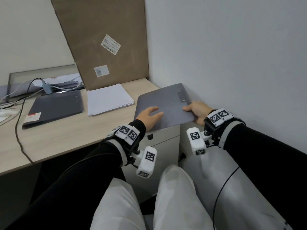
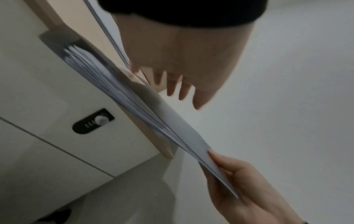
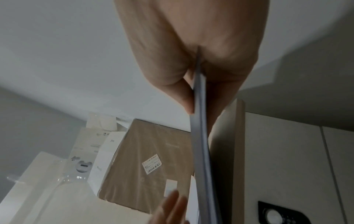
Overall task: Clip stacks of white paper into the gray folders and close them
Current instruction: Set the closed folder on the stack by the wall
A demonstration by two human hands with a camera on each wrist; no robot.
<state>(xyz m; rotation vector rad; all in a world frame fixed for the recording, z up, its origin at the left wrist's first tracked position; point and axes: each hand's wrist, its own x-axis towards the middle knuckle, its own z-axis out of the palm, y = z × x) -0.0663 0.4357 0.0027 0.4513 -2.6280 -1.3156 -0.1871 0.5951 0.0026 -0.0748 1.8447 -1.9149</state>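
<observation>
Desk (image 1: 69, 135) corner beside a pale wall, closed gray folder (image 1: 167, 103) overhanging its edge.
Right hand (image 1: 196, 112) is pinching the folder's thin edge, thumb on top; left hand (image 1: 149, 116) is lying on the cover, fingers straight and slightly apart.

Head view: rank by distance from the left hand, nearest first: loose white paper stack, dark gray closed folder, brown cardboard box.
From the left hand:
1. Loose white paper stack, just left of it.
2. Brown cardboard box, behind the paper.
3. Dark gray closed folder, far left.

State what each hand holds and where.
The right hand grips the closed gray folder at its right edge, thumb on top. The left hand rests flat on the cover, holding nothing.
</observation>
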